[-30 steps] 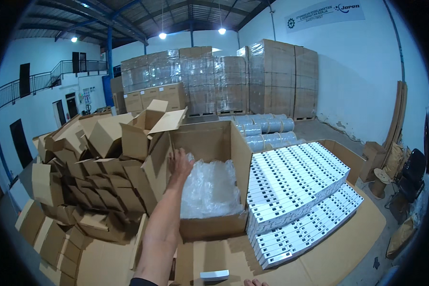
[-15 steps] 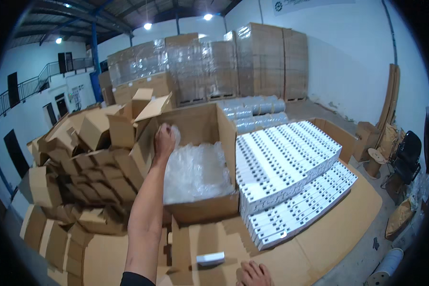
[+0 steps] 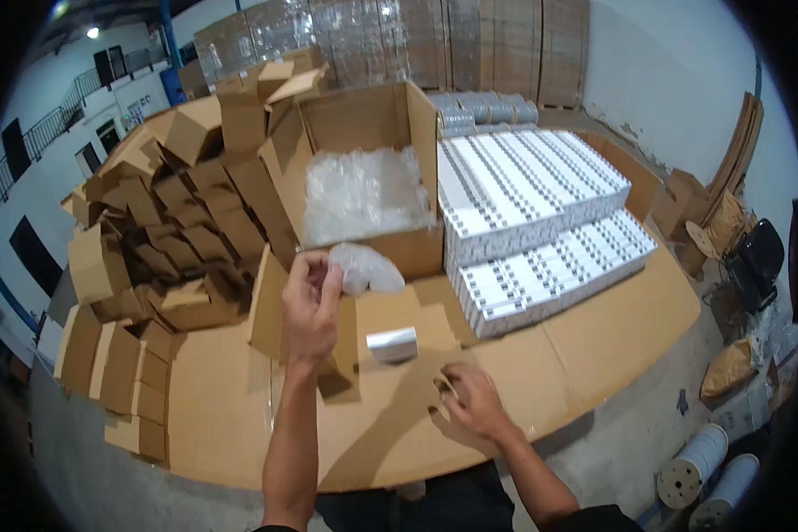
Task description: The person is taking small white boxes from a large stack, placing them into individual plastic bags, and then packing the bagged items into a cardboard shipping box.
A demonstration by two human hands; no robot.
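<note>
My left hand [image 3: 312, 300] pinches a clear plastic bag [image 3: 368, 269] by its edge, in front of an open carton [image 3: 390, 250]. More clear bags [image 3: 363, 191] lie heaped inside that carton. Just above the cardboard-covered table [image 3: 399, 421], my right hand [image 3: 474, 397] has its fingers loosely bent and apart, with nothing between them. A small white box [image 3: 392, 344] rests on the cardboard between my hands, nearest my right one. Stacks of narrow white boxes [image 3: 541, 182] with dark marks stand right of the carton.
Many open brown cartons [image 3: 186, 222] are piled on the left. Behind the table are wrapped rolls [image 3: 488, 111] and tall wrapped pallets [image 3: 505, 53]. On the right floor are a black chair [image 3: 758, 266], cable spools [image 3: 693, 465] and a brown carton [image 3: 680, 199].
My left hand has come out of the carton toward me with a plastic bag. My right hand has moved up from the lower edge toward the small white box. The view has tilted down.
</note>
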